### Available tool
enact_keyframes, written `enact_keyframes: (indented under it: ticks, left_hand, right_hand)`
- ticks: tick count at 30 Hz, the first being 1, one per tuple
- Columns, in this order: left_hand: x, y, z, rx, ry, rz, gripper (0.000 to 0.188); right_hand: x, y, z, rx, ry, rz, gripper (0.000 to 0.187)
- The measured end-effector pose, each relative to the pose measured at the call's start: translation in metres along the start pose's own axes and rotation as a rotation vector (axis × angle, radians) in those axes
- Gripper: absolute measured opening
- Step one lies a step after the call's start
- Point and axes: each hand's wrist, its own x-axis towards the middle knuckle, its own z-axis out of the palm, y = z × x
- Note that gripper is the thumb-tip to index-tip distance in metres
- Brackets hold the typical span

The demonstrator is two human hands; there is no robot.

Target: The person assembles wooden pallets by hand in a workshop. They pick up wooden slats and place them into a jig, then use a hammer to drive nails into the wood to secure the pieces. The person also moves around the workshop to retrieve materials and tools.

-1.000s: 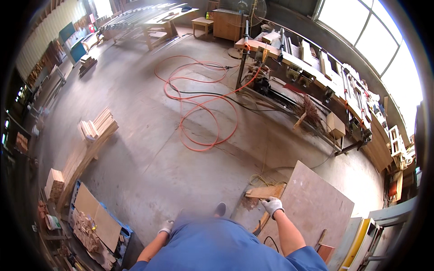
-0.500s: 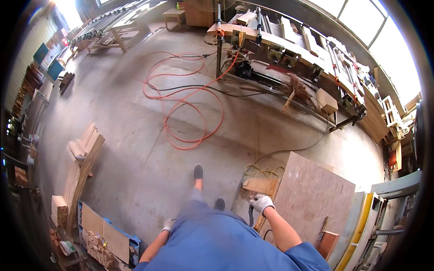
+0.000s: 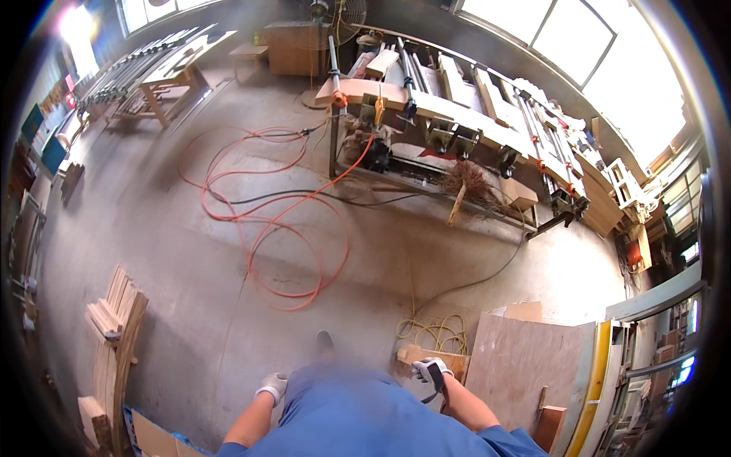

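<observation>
- While I'm watching from the floor, the person's right hand [image 3: 432, 371], in a pale fabric glove, is curling partway closed around a black, slender, strap-like object [image 3: 436, 375]; its exact kind is too small to tell.
- That object is hanging at the front right of the blue cloth shirt [image 3: 365, 423], its lower end trailing toward the body.
- The left hand [image 3: 272, 386], gloved alike, is hanging at the other side with fingers loosely bent; I'm seeing nothing in it, but I cannot tell what its palm is hiding.
- For handling the object well, I'm thinking the right fingers should be wrapping it securely and holding the loose end off the legs.
- Beyond the right hand, a flat brown wooden piece [image 3: 411, 354] is lying beside a coiled yellow cord [image 3: 438, 331], and a broad brown plywood panel [image 3: 518, 346] is taking up the floor to the right.
- Ahead, a looping orange-red hose [image 3: 223, 218] and a black cable [image 3: 365, 205] are crossing the concrete; in my judgement, feet should be going around both.
- A long steel-legged workbench [image 3: 333, 148] is blocking the far right, with a brown twig broom [image 3: 466, 179] poking out below.
- On the left, stacked pale wooden strips [image 3: 122, 305] are narrowing the way.
</observation>
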Motion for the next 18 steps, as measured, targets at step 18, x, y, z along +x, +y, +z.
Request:
enact_keyframes:
  ticks: [18]
  left_hand:
    - [0.118,0.11,-0.049,0.096,-0.002,0.066,0.032]
  right_hand:
    - [0.076,-0.064,-0.053,0.445,-0.156,0.165,0.019]
